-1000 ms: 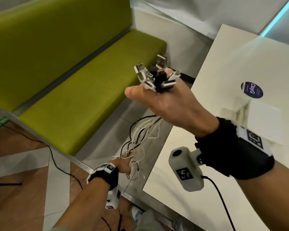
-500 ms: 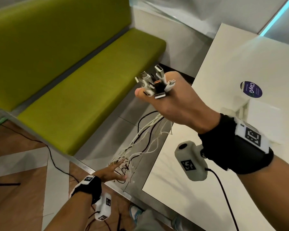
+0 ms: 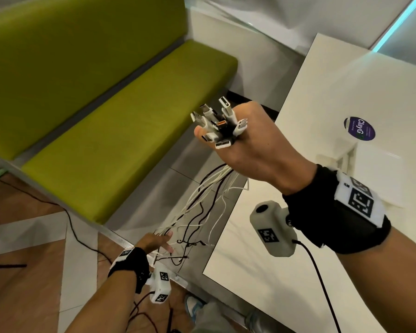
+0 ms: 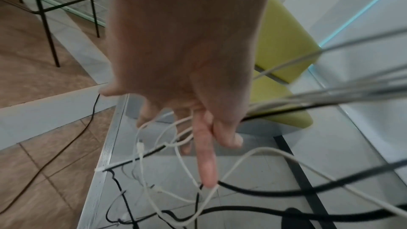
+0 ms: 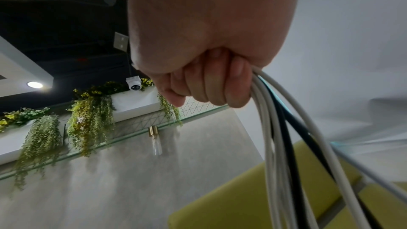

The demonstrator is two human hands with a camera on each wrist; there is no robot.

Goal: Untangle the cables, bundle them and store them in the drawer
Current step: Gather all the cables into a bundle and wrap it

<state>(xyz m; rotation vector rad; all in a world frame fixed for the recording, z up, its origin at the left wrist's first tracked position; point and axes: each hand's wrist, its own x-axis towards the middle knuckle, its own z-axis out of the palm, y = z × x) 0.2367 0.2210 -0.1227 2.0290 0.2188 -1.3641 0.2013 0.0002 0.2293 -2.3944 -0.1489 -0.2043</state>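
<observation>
My right hand [image 3: 247,138] is raised in a fist round a bunch of white and black cables [image 3: 211,191]. Their USB plugs [image 3: 217,122] stick out above the thumb. In the right wrist view the curled fingers [image 5: 211,86] clamp the strands [image 5: 277,137], which drop away below. The loose cable ends [image 3: 185,246] hang down to the floor beside the table. Low down, my left hand [image 3: 157,243] is spread with straight fingers among these strands. In the left wrist view one finger [image 4: 206,159] is threaded between white and black cables [image 4: 253,191]. No drawer shows.
A white table [image 3: 346,97] with a round purple sticker [image 3: 359,129] fills the right. A green bench [image 3: 120,131] runs along the left. A thin black cord [image 3: 82,239] trails over the wood and tile floor. My shoe [image 3: 192,306] is near the table's corner.
The left hand let go of the strands it held, dropped lower and spread its fingers among them. The right hand with the plugs sank slightly and shifted right.
</observation>
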